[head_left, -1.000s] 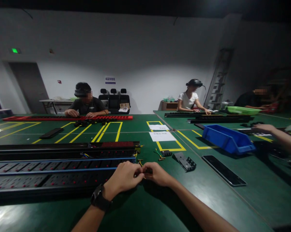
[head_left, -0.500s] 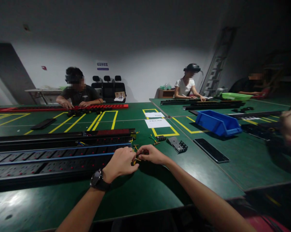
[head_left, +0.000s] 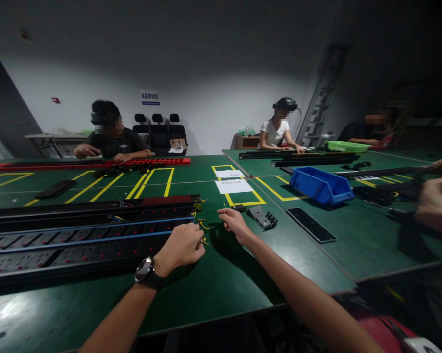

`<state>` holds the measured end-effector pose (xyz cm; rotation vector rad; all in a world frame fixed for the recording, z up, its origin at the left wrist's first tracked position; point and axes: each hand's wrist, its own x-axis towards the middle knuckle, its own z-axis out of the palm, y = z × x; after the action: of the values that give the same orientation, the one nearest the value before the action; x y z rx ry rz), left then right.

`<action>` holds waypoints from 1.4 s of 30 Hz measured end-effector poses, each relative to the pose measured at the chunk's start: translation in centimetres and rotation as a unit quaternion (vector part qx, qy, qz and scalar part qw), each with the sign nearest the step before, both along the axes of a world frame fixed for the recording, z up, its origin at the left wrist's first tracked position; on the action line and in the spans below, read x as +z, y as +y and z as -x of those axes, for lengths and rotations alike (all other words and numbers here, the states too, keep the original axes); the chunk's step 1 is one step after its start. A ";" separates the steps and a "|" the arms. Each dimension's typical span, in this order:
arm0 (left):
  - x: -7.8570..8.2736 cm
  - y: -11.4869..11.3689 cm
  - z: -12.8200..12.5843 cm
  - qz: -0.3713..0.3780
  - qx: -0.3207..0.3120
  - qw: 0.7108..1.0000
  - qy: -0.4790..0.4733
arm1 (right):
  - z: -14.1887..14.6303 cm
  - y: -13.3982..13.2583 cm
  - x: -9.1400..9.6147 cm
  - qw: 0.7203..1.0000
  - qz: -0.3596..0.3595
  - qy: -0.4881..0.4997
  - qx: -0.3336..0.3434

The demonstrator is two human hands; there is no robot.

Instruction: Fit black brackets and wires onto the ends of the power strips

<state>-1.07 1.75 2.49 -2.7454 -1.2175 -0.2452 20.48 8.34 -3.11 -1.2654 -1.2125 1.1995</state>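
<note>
My left hand (head_left: pixel 182 247), with a watch at its wrist, is closed on a yellow wire (head_left: pixel 205 241) at the right end of a long black power strip (head_left: pixel 107 247). Only the tip of that wire shows beyond the fingers. Another yellow wire (head_left: pixel 204 225) sticks out just above the hand. My right hand (head_left: pixel 236 226) is apart from the left, its index finger stretched out and nothing visible in it. Close to its fingers lies a small black part (head_left: pixel 239 208), partly hidden. Right of that rests a perforated dark metal bracket (head_left: pixel 262 218).
A phone (head_left: pixel 311 224) and a blue bin (head_left: pixel 320 185) are on the green table to the right. White paper sheets (head_left: pixel 234 187) lie ahead. Co-workers sit across the table, and another person's hands (head_left: pixel 437 201) are at the right edge.
My right hand has moved away from the left hand and the wires, up and to the right towards the small black part. The left hand stays at the wire end. The view has shifted slightly.
</note>
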 end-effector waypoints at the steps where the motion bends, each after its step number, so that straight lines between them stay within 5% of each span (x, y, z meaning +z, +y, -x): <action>1: 0.0 0.0 0.0 -0.001 0.001 1.000 0.001 | 0.2 0.0 -0.1 1.000 -0.012 -0.022 0.012; 13: 0.2 0.0 -0.1 0.002 0.003 1.000 0.009 | 0.7 0.4 -1.4 0.976 -0.110 -0.177 0.065; 27: 0.4 0.0 -0.1 -0.004 0.006 1.000 0.017 | 0.6 -0.6 0.0 0.928 -0.159 -0.329 0.073; 34: 0.2 0.1 0.0 -0.011 -0.001 1.000 0.003 | -4.3 -0.1 2.9 0.834 -0.111 -0.521 -0.143; 42: -0.1 0.4 0.1 -0.020 -0.001 1.000 0.001 | -6.3 0.7 2.8 0.761 -0.038 -0.633 -0.137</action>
<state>-1.14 2.12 2.35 -2.7131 -1.1951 -0.2645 26.82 9.08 -0.27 -2.1867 -1.8337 -0.1162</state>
